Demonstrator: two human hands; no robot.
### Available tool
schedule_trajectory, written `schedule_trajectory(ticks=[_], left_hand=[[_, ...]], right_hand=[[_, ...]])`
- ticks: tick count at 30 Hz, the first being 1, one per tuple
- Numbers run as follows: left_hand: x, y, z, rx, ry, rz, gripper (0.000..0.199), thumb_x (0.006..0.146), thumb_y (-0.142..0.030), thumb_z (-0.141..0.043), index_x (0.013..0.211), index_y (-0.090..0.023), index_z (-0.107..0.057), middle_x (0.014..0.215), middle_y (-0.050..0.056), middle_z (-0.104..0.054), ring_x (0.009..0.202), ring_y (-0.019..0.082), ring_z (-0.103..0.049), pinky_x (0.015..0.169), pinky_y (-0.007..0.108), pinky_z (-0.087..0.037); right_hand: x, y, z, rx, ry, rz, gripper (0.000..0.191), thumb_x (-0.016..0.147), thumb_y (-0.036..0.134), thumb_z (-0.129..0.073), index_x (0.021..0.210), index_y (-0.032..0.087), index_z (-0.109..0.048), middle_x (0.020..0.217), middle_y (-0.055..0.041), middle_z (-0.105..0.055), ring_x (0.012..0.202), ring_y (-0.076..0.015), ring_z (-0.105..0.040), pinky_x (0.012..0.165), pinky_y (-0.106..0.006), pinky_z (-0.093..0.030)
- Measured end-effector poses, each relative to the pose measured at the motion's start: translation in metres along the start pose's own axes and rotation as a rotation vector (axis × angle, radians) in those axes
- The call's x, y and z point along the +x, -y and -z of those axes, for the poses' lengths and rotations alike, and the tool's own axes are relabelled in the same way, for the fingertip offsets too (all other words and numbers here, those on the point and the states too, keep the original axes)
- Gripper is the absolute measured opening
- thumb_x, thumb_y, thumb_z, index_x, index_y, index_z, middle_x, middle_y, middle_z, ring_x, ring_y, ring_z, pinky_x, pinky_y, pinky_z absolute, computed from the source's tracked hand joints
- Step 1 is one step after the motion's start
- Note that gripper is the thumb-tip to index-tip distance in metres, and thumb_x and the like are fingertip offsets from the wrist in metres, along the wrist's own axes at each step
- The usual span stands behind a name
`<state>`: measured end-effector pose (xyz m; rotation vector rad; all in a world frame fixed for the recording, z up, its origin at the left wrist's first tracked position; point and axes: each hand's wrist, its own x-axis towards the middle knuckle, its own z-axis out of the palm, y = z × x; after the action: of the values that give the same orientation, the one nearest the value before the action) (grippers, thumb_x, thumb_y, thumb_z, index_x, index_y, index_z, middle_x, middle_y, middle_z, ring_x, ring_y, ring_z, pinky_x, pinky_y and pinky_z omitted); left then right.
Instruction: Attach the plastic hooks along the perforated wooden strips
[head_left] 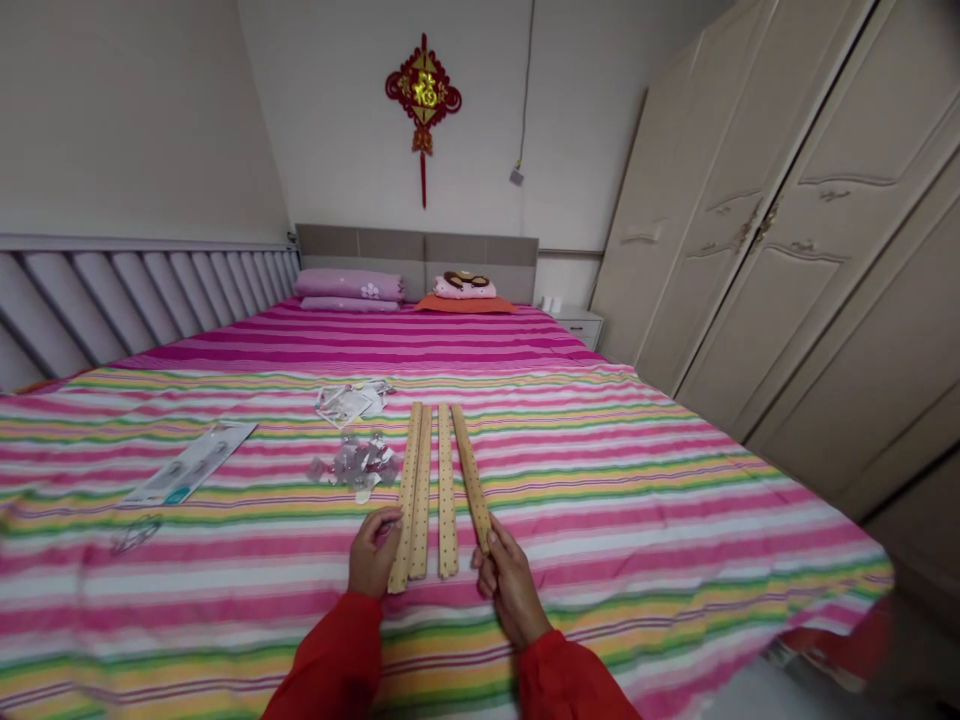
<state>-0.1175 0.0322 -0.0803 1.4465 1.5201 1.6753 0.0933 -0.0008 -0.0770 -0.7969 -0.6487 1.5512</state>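
Several long, narrow wooden strips with rows of small dark dots lie side by side on the striped bed cover. My left hand (373, 552) is curled at the near end of the leftmost wooden strip (405, 500), its thumb and index finger on the edge. Close beside that strip is a second one (422, 490), and a third strip (446, 490) lies a little apart in the middle. My right hand (510, 582) grips the near end of the rightmost strip (469, 470), which slants away to the upper left; some fingers are tucked under it.
Left of the strips lie a pile of small grey and white pieces (358, 462) and clear plastic packets (352, 402). Farther left are a flat package (191, 465) and a thin clear item (136, 535). Pillows (351, 285) rest by the headboard; a wardrobe (750, 220) stands right.
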Motion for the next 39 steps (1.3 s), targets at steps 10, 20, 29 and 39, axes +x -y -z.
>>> schedule_trajectory(ticks=[10,20,29,39], left_hand=[[0.002,0.004,0.003,-0.010,0.048,-0.011,0.021,0.067,-0.037,-0.062,0.075,-0.018,-0.068,0.095,0.009,-0.066,0.094,0.022,-0.062,0.083,0.036,-0.050],[-0.035,-0.026,0.033,-0.143,0.147,0.326,0.045,0.055,-0.052,-0.070,0.082,-0.017,-0.072,0.111,0.013,-0.068,0.108,0.029,-0.059,0.094,0.042,-0.047],[-0.043,-0.131,0.061,-0.125,0.446,0.203,0.064,0.063,-0.077,-0.051,0.079,-0.019,-0.072,0.074,0.010,-0.069,0.067,0.023,-0.060,0.065,0.035,-0.050],[-0.020,-0.185,0.054,-0.033,0.158,0.080,0.074,0.072,-0.080,-0.002,0.044,-0.023,-0.040,0.041,0.001,-0.033,0.041,0.013,-0.029,0.042,0.028,-0.025]], right_hand=[[-0.008,-0.004,-0.007,-0.195,-0.067,0.033,0.080,0.076,0.059,-0.060,0.138,0.013,-0.036,0.047,0.0057,-0.056,0.028,-0.0068,-0.034,0.029,-0.018,-0.028],[-0.071,0.016,0.026,-0.325,-0.096,0.032,0.047,0.070,0.057,-0.066,0.091,0.016,-0.066,0.056,0.0045,-0.054,0.034,-0.0045,-0.031,0.033,-0.019,-0.023],[-0.118,0.118,-0.013,-0.482,0.162,0.312,0.060,0.070,0.074,-0.053,0.082,0.018,-0.071,0.063,-0.0045,-0.058,0.051,-0.0149,-0.045,0.049,-0.029,-0.035],[-0.078,0.142,-0.059,-0.491,0.046,0.425,0.072,0.081,0.077,-0.019,0.047,0.020,-0.048,0.043,0.0042,-0.031,0.041,-0.0101,-0.029,0.045,-0.027,-0.024]])
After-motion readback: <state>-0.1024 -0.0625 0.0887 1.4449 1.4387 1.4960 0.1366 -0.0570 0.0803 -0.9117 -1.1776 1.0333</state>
